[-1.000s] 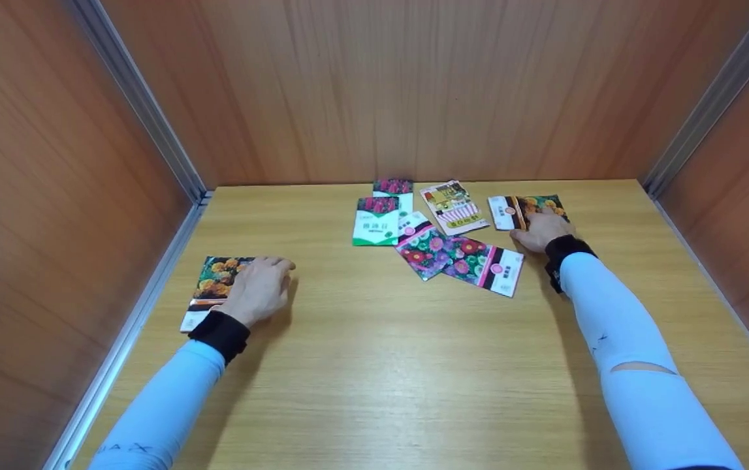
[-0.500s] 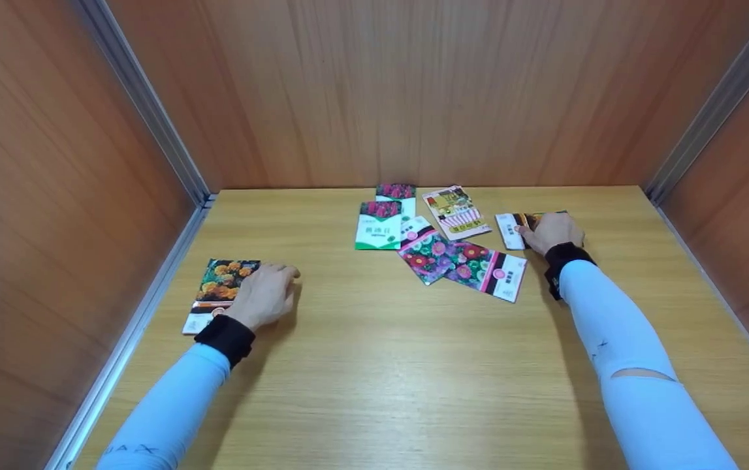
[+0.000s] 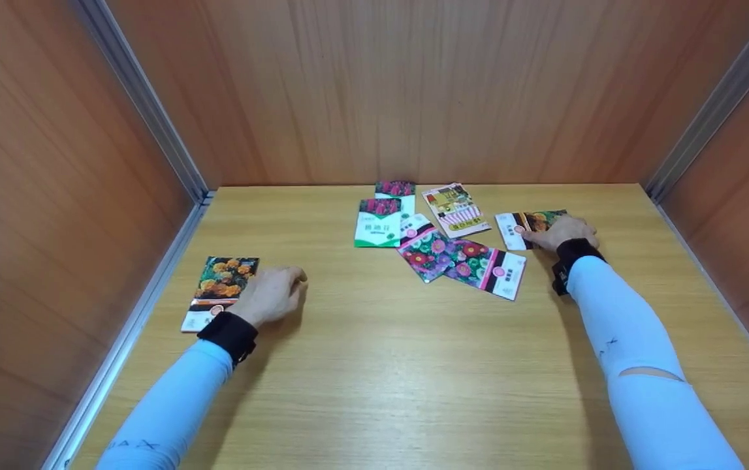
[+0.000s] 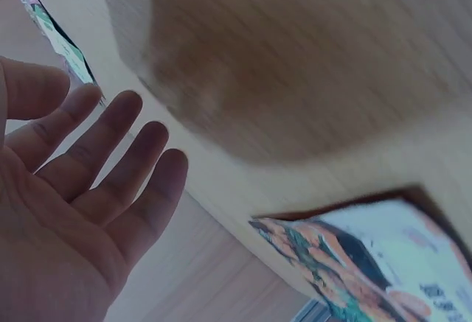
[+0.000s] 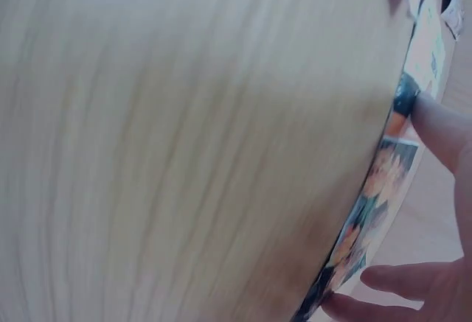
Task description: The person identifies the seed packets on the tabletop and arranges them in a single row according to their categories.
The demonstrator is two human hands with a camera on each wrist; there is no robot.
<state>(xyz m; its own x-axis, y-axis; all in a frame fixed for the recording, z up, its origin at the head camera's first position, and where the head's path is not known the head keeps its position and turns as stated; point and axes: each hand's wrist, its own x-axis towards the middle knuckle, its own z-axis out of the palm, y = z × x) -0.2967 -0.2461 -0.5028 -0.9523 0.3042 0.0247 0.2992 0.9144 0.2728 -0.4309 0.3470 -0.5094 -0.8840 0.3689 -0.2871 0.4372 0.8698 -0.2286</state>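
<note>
One orange-flowered packet (image 3: pixel 223 286) lies left on the desk (image 3: pixel 374 378), more exposed since the empty left grip (image 3: pixel 271 294), fingers extended, shifted right. Only the far-right packet (image 3: pixel 529 222), slid nearer, is being handled: the right grip (image 3: pixel 567 232), fingers uncurled, touches it.

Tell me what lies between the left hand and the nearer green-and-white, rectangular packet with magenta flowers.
Bare light-brown, wood-grained tabletop; the head view shows no other object between the left hand and that green-and-white packet.

relaxed fingers (image 4: pixel 96 141) hover near a flower-printed packet (image 4: pixel 354 259).
</note>
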